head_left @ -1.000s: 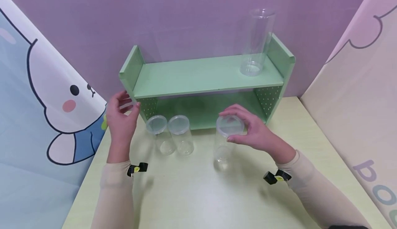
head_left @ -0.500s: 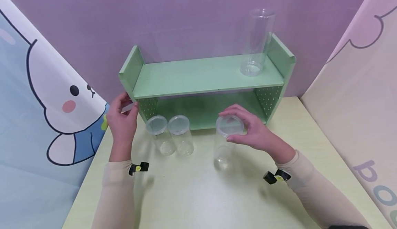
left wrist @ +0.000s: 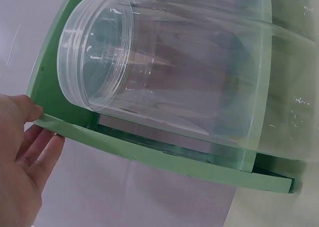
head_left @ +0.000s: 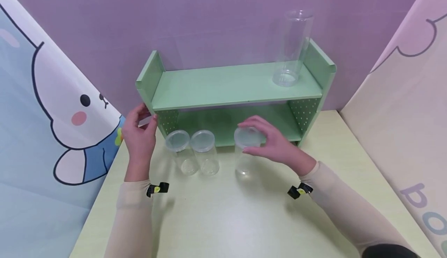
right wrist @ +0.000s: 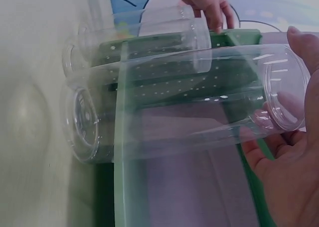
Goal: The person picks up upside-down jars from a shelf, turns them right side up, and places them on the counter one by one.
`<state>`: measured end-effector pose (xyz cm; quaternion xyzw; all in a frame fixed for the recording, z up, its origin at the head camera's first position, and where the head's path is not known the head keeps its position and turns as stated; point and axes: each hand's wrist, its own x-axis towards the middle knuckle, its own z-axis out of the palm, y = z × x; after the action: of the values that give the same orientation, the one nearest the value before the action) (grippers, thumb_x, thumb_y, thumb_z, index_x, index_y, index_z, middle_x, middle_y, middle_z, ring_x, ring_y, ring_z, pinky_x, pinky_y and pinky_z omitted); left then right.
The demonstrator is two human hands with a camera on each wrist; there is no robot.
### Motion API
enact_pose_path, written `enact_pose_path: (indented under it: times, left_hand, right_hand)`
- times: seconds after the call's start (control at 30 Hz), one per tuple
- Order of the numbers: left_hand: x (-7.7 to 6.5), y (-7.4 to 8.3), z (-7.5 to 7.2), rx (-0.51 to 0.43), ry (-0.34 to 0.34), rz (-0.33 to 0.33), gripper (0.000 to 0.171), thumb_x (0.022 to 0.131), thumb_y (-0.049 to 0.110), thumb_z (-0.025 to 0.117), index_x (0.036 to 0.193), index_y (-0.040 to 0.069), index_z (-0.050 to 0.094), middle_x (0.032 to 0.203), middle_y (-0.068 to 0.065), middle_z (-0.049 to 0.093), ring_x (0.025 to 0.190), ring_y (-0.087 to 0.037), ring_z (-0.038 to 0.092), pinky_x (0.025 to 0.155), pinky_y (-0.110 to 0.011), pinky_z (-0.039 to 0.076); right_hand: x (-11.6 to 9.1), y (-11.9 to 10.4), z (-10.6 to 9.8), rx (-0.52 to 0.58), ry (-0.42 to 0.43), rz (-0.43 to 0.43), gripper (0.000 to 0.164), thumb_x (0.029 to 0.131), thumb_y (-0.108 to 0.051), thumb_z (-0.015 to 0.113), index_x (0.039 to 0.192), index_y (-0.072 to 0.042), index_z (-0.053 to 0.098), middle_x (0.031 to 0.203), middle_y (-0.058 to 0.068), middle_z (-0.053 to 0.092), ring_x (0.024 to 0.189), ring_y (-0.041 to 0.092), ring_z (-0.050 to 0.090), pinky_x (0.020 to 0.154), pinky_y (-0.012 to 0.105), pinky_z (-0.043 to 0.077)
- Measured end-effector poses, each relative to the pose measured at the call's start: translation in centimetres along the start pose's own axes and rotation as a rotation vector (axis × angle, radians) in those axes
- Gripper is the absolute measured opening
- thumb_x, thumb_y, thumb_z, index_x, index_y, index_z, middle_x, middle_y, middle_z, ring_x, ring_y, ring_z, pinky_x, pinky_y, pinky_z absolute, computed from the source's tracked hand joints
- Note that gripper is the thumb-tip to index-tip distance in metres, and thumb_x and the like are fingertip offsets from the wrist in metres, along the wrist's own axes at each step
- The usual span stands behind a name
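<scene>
My right hand (head_left: 276,145) grips a clear plastic jar (right wrist: 174,97) around its lid (head_left: 247,137), thumb on the near side and fingers on the far side. The jar is upright in front of the lower opening of a green two-tier shelf (head_left: 216,89). At the shelf's left end, my left hand (head_left: 141,139) holds the edge of the side panel; the left wrist view shows the thumb (left wrist: 27,107) on one face and fingers on the other. Two more lidded clear jars, a left one (head_left: 177,141) and a right one (head_left: 203,141), stand side by side between the hands.
A tall clear cylinder (head_left: 291,52) stands on the upper board at its right end. Dotted side walls (head_left: 304,114) bound the lower tier. The pale table (head_left: 223,219) lies under everything, with a purple backdrop (head_left: 223,21) behind the shelf and printed sheets at both sides.
My right hand has carried the jar left, closer to the two standing jars. My left hand has moved in slightly onto the shelf's side panel. The other jars stay put.
</scene>
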<state>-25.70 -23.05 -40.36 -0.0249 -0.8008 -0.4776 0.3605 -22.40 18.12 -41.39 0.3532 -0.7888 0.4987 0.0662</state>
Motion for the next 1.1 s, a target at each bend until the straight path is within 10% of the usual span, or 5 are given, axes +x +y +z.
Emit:
enact_pose_path:
  times: [1.1]
  left_hand:
    - [0.0,-0.2,0.2,0.009,0.002,0.007,0.04,0.108,0.023,0.075,0.147,0.03,0.071,0.134,0.003,0.072,0.122,-0.012,0.069,0.087,-0.019,0.059]
  right_hand:
    - [3.6,2.3,3.2,0.0,-0.068,0.011,0.068,0.087,-0.019,0.097,0.148,-0.012,0.068,0.149,0.001,0.06,0.132,0.025,0.06,0.1,0.046,0.062]
